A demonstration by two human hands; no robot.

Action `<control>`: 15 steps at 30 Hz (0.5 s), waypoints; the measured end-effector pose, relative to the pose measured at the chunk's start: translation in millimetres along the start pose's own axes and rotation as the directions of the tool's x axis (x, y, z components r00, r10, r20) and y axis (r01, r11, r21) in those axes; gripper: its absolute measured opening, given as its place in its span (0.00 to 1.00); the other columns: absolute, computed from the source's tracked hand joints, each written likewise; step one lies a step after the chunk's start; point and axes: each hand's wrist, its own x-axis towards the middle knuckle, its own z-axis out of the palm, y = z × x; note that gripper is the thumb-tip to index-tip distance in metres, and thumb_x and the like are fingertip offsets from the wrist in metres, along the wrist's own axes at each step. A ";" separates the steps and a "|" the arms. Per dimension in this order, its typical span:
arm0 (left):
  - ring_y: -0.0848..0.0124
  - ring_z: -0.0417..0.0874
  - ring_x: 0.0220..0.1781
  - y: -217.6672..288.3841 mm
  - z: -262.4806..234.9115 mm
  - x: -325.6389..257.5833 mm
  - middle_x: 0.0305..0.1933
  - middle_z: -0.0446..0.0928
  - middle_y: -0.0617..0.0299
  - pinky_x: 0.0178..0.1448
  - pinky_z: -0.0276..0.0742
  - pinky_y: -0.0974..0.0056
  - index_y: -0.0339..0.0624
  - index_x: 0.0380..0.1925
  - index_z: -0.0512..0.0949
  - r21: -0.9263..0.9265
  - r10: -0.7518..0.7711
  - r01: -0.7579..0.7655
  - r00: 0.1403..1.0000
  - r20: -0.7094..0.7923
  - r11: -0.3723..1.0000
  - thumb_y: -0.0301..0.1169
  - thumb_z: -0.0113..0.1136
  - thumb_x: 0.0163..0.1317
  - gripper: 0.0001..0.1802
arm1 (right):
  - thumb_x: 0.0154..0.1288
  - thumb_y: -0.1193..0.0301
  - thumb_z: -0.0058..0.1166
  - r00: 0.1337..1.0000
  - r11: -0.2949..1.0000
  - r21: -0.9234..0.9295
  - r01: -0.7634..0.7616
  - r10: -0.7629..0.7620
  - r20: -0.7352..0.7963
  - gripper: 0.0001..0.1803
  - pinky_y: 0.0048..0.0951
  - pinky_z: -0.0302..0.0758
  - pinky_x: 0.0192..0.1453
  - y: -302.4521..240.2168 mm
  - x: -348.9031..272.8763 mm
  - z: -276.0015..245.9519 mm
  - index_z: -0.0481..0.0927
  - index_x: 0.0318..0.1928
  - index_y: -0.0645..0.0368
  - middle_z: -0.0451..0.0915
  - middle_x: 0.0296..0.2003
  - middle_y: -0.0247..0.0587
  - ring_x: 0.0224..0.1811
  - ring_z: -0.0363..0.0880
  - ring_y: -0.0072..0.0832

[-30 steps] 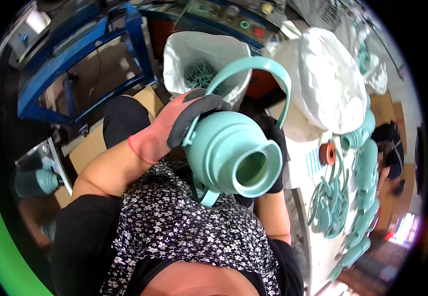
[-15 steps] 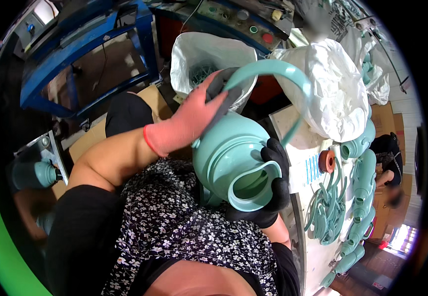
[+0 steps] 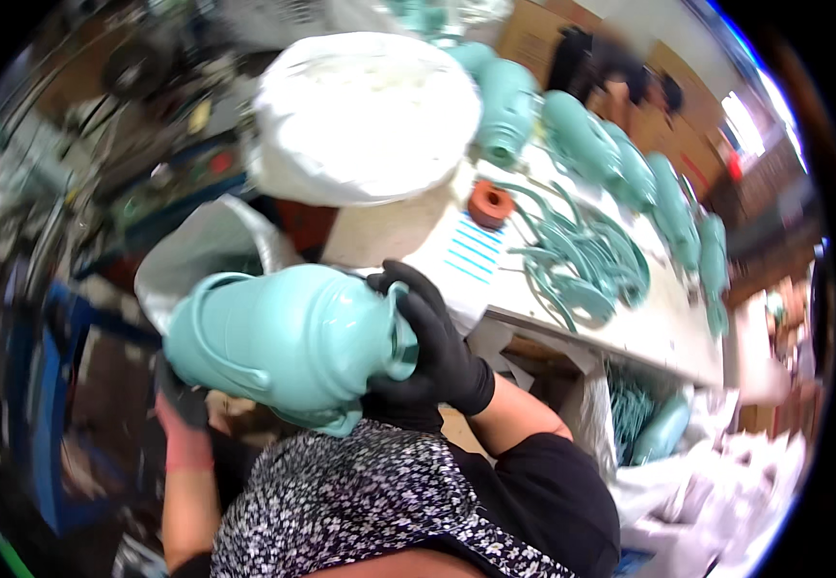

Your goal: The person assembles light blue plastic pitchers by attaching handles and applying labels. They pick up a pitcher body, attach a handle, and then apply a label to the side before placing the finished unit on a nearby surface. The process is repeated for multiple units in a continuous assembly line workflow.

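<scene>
A glossy teal plastic thermos casing [image 3: 288, 332] is held on its side above my lap, its spouted mouth toward the right. My right hand [image 3: 437, 347], in a black glove, grips the mouth end, with fingers curled at the rim. At the base end is my left hand [image 3: 182, 400], in a pink glove with dark fingers; it supports the casing from beneath, and its fingertips are partly hidden. The curved handle [image 3: 215, 361] lies folded against the casing's body.
To the right stands a white table [image 3: 504, 313] with a pile of teal handles [image 3: 586, 260], a reddish-brown ring [image 3: 488, 205] and several teal casings [image 3: 582, 140]. A large white sack [image 3: 360, 116] sits at the back. An open sack [image 3: 663, 414] is below the table; another person [image 3: 615, 72] is beyond it.
My view has swung to the right. The casing has turned sideways, and its handle has gone from raised to folded down. My left hand has moved from the handle to the base.
</scene>
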 end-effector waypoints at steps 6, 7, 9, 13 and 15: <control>0.52 0.61 0.72 101.8 130.7 -30.9 0.72 0.58 0.45 0.75 0.54 0.49 0.35 0.69 0.54 -0.209 0.537 -0.495 0.770 0.344 0.843 0.44 0.42 0.72 0.33 | 0.68 0.71 0.51 0.502 0.472 0.880 -0.056 0.775 -0.384 0.27 0.36 0.68 0.64 76.2 -65.6 -99.2 0.62 0.65 0.60 0.66 0.62 0.46 0.62 0.68 0.38; 0.53 0.61 0.72 97.5 133.5 -27.4 0.72 0.58 0.45 0.75 0.53 0.50 0.35 0.69 0.54 -0.032 0.531 -0.586 0.708 0.466 0.810 0.45 0.44 0.72 0.34 | 0.69 0.73 0.49 0.438 0.351 0.920 0.176 0.809 -0.392 0.24 0.36 0.68 0.64 91.7 -74.1 -118.3 0.63 0.64 0.62 0.67 0.62 0.46 0.62 0.68 0.39; 0.54 0.62 0.72 85.1 145.2 -23.4 0.71 0.60 0.45 0.76 0.52 0.52 0.32 0.68 0.57 0.152 0.448 -0.636 0.673 0.588 0.756 0.47 0.47 0.70 0.35 | 0.68 0.58 0.52 0.425 0.417 0.890 0.182 0.783 -0.454 0.27 0.42 0.71 0.61 121.8 -78.5 -152.9 0.65 0.64 0.52 0.70 0.60 0.45 0.62 0.69 0.39; 0.58 0.65 0.70 51.6 125.9 -17.3 0.67 0.65 0.47 0.75 0.55 0.53 0.31 0.66 0.60 0.205 0.166 -0.289 0.868 0.468 0.935 0.37 0.45 0.72 0.28 | 0.67 0.58 0.55 0.104 0.635 0.772 -0.032 0.770 -0.629 0.23 0.42 0.76 0.50 210.6 -61.3 -241.8 0.69 0.58 0.52 0.71 0.52 0.42 0.55 0.70 0.37; 0.59 0.66 0.69 40.5 121.4 -17.4 0.66 0.66 0.48 0.74 0.57 0.53 0.31 0.65 0.61 0.303 0.112 -0.253 0.902 0.416 0.919 0.32 0.44 0.71 0.25 | 0.62 0.61 0.60 0.030 0.677 0.695 -0.239 0.721 -0.692 0.27 0.43 0.78 0.48 254.4 -56.7 -285.3 0.65 0.58 0.52 0.69 0.53 0.44 0.54 0.70 0.40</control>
